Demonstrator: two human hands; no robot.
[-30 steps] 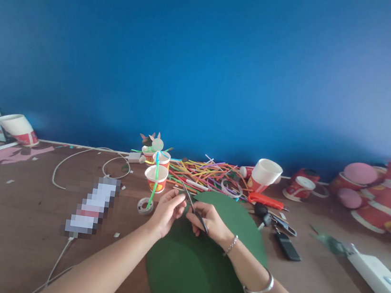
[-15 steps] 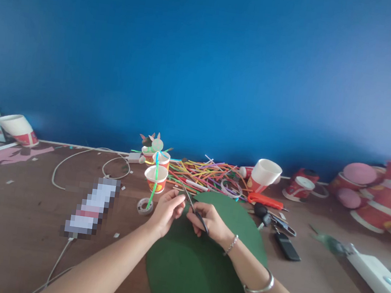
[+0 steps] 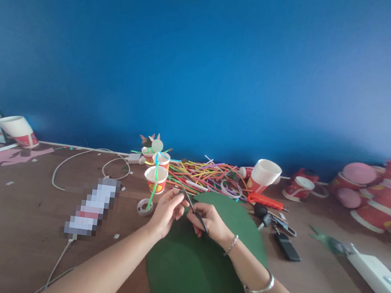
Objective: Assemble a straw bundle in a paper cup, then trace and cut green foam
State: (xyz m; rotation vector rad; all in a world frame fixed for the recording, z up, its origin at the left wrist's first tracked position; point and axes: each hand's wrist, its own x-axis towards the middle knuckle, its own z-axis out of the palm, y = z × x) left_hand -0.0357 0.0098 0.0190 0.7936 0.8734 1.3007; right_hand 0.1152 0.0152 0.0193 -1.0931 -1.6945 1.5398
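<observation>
Dark-handled scissors (image 3: pixel 199 218) are held in my right hand (image 3: pixel 209 221), blades pointing up and left toward my other hand. My left hand (image 3: pixel 168 212) is closed in a pinch beside the blade tips; whatever lies between its fingers is too small to make out. Both hands are above a large rounded green sheet (image 3: pixel 200 272) on the brown table. Just behind my left hand stands a red and white paper cup (image 3: pixel 155 179) with a green straw (image 3: pixel 154 191) in front of it, near a roll of tape (image 3: pixel 145 206).
Colored sticks (image 3: pixel 206 174) lie heaped behind the sheet. To the right are a large paper cup (image 3: pixel 264 176), an orange tool (image 3: pixel 266 201), keys (image 3: pixel 262 214) and a white power strip (image 3: pixel 379 281). A phone (image 3: pixel 91 209) with a cable lies left.
The fingers of my left hand have shifted slightly beside the scissor blades. My right hand stays almost where it was, with the scissors in it.
</observation>
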